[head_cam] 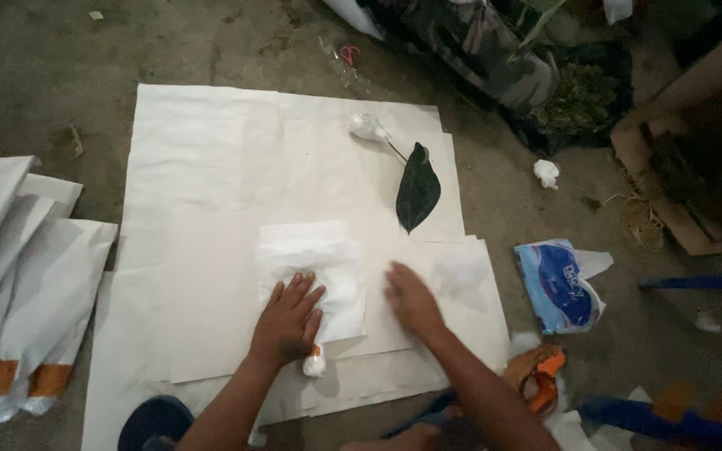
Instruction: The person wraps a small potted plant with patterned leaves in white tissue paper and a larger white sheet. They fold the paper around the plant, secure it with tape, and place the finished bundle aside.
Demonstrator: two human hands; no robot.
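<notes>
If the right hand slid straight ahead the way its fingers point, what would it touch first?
The right hand points up and slightly left across the white paper sheets. Going on, it would probably first reach the dark green leaf with its tissue-wrapped stem, though blur makes the line uncertain.

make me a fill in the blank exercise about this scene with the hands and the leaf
1. The left hand lies flat on a white ____ on the paper sheets.
2. The dark leaf has its stem end wrapped in a white ____.
3. The blue packet lies on the floor to the ____ of the sheets.
4. The right hand holds ____.

Missing words: tissue; wad; right; nothing
</notes>
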